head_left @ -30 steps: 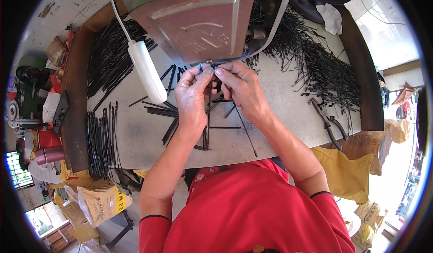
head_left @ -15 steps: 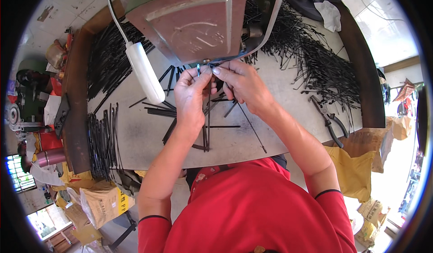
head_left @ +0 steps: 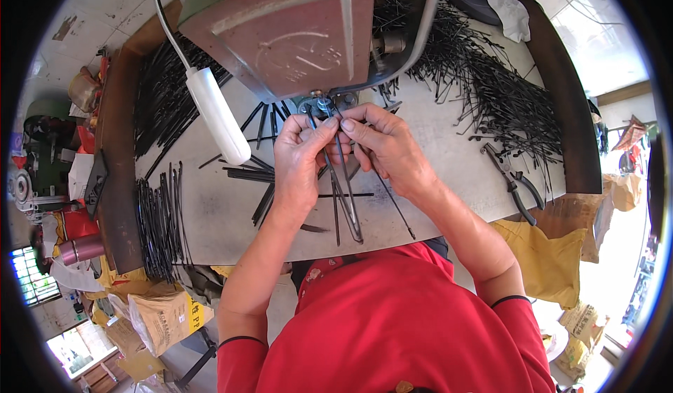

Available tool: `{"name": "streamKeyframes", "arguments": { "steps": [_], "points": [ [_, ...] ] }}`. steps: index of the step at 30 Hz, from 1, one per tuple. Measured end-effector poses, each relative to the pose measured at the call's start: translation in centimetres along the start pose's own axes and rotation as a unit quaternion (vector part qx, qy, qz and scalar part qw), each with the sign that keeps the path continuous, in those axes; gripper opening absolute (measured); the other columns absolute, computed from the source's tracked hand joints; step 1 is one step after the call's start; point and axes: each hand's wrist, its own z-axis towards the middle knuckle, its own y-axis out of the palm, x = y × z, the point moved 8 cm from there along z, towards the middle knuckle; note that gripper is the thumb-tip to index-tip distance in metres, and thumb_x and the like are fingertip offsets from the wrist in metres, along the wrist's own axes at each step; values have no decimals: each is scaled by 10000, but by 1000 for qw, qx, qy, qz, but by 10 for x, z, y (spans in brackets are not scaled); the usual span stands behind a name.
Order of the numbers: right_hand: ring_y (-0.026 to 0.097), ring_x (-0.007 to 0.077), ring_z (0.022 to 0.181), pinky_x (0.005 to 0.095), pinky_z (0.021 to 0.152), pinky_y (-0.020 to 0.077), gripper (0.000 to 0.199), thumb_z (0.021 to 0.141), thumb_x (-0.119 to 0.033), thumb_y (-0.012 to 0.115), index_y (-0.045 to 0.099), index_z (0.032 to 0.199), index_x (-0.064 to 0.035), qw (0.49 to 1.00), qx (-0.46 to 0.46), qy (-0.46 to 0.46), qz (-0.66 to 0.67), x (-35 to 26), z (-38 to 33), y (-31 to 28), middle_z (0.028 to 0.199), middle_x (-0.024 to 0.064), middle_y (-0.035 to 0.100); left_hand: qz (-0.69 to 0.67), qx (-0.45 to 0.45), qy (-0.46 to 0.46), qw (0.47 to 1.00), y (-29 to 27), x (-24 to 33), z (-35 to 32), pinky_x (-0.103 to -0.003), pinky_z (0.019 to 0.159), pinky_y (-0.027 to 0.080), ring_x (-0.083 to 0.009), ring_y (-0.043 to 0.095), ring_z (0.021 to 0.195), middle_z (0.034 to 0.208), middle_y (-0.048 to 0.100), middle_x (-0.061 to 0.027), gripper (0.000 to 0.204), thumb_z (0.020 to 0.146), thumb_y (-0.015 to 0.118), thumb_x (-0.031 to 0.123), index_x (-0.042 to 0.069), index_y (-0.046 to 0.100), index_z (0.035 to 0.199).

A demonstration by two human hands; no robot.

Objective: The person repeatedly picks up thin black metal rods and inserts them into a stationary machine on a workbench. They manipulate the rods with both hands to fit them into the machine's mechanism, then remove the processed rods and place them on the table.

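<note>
My left hand (head_left: 300, 156) and my right hand (head_left: 384, 146) meet under the front of a reddish-brown machine (head_left: 294, 32). Both pinch the top end of thin black rods (head_left: 341, 197) that hang down toward me over the grey worktable (head_left: 434, 204). The rod tips sit right at a small metal fitting (head_left: 324, 103) below the machine. More loose black rods (head_left: 251, 174) lie on the table just left of my left hand.
A white tubular lamp (head_left: 217, 116) on a cable hangs at the left. Black rods are heaped at the back right (head_left: 491, 92) and bundled at the left (head_left: 160, 218). Pliers (head_left: 515, 183) lie at the right. Cardboard boxes (head_left: 158, 316) and yellow sacks (head_left: 554, 260) stand below the table.
Both hands have moved up closer to the machine's fitting with the rods still pinched. The view has also shifted nearer to the machine.
</note>
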Motion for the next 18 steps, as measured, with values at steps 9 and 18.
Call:
{"name": "streamKeyframes", "arguments": {
  "steps": [9,18],
  "points": [
    [459,43,482,187,354,268,166,925,-161,542,610,984,-22,998,-36,14,-53,-10,12,-4,688,11,574,-24,-3,25,999,5,5,5,-247,556,480,-141,598,603,736,621,-81,209,857,666,135,55,474,882],
    [448,33,474,179,346,246,203,935,-168,534,601,1011,8,999,-24,21,44,6,22,-4,675,8,561,-78,34,43,995,-1,-6,15,-245,552,467,-120,558,586,713,584,-45,219,844,680,107,35,484,908]
  ]
}}
